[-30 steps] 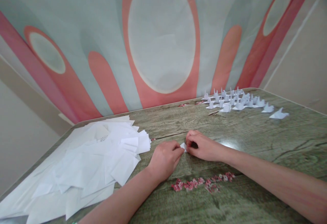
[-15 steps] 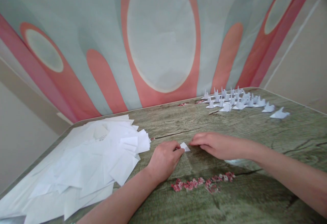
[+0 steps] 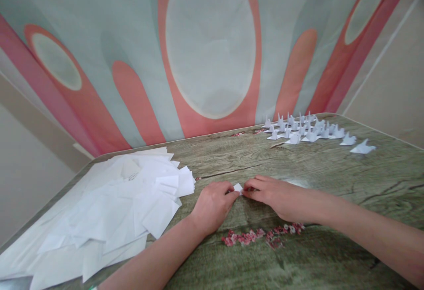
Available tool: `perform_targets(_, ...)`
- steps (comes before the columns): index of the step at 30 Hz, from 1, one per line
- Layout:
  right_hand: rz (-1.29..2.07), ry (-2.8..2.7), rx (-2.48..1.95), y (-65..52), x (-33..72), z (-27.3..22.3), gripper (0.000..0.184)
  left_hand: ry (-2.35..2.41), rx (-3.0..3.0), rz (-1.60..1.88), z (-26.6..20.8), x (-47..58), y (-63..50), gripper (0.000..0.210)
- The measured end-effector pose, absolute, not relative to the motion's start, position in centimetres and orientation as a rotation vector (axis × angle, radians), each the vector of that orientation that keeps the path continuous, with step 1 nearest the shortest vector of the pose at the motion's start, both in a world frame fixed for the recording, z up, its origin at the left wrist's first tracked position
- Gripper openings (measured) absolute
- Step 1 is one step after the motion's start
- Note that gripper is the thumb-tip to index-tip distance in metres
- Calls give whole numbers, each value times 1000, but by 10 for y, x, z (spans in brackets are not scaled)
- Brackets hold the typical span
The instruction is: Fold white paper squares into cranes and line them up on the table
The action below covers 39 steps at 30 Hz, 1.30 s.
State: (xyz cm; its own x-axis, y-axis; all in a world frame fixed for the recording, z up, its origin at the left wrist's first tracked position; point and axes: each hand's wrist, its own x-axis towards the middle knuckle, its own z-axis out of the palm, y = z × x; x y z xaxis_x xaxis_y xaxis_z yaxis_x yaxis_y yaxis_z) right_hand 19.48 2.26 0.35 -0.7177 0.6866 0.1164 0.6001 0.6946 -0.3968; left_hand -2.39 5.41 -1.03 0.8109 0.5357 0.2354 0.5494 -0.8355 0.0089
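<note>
A small piece of folded white paper (image 3: 238, 188) lies between my hands on the wood-patterned table. On its left edge, my left hand (image 3: 214, 204) pinches it between thumb and fingers. My right hand (image 3: 271, 196) has its thumb and fingertips closed on the right corner of the same paper. The fingers cover both ends, so only the pale middle shows.
A wide heap of white paper sheets (image 3: 109, 210) covers the left of the table. Several folded paper cranes (image 3: 311, 134) stand at the back right. Pink blossoms (image 3: 247, 238) are printed on the tabletop (image 3: 331, 166). A patterned backdrop (image 3: 212, 126) rises behind the far edge.
My right hand has come left and slightly down, its fingers closing on the paper's right corner. My left hand keeps its hold in nearly the same place.
</note>
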Motion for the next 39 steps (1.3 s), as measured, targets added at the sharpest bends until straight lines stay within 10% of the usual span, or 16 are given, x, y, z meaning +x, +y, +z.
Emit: perform_targets(39,-39,-2809,-1173,18,180,-3,26,-842,-2854,-102,5,-21,36,29)
